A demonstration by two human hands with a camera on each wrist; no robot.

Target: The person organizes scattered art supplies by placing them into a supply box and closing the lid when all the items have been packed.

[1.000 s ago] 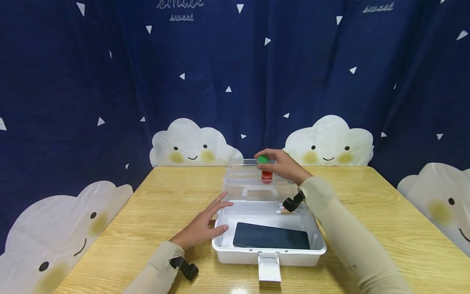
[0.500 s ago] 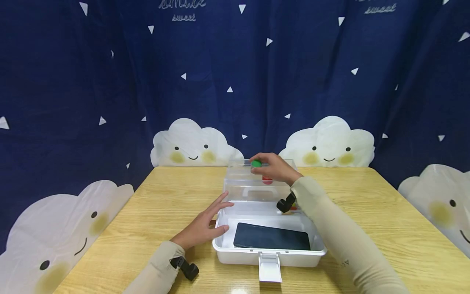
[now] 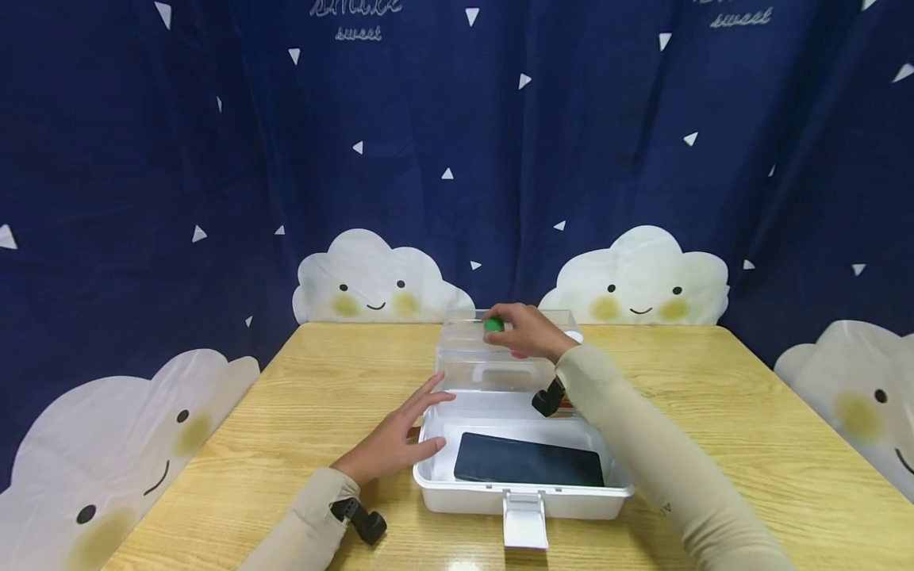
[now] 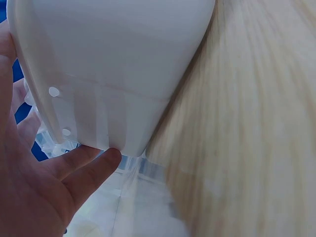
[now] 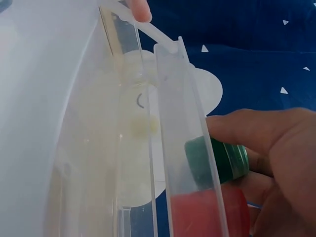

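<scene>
My right hand (image 3: 530, 331) pinches a small round green tub (image 3: 493, 324) between thumb and fingers, over the far clear tray (image 3: 457, 337) of a white lidded box (image 3: 464, 500). In the right wrist view, the green tub (image 5: 232, 160) is partly behind the tray's clear wall, and a red tub (image 5: 197, 212) sits right beside it. Its red shows only as a sliver below the hand in the head view. My left hand (image 3: 389, 446) is spread at the box's left rim. In the left wrist view, its fingers (image 4: 94, 170) lie against the box's white side (image 4: 113, 59).
A black flat slab like a phone (image 3: 528, 460) lies in the box's main compartment. The front latch (image 3: 524, 519) hangs down. Small slender items (image 3: 566, 406) are partly hidden under the right wrist camera. Bare wood tabletop (image 3: 343, 365) surrounds the box, with a blue curtain (image 3: 400, 103) behind.
My right hand has moved left and down with the green tub, now over the clear tray and hiding most of the red tub. The left hand has stayed at the rim.
</scene>
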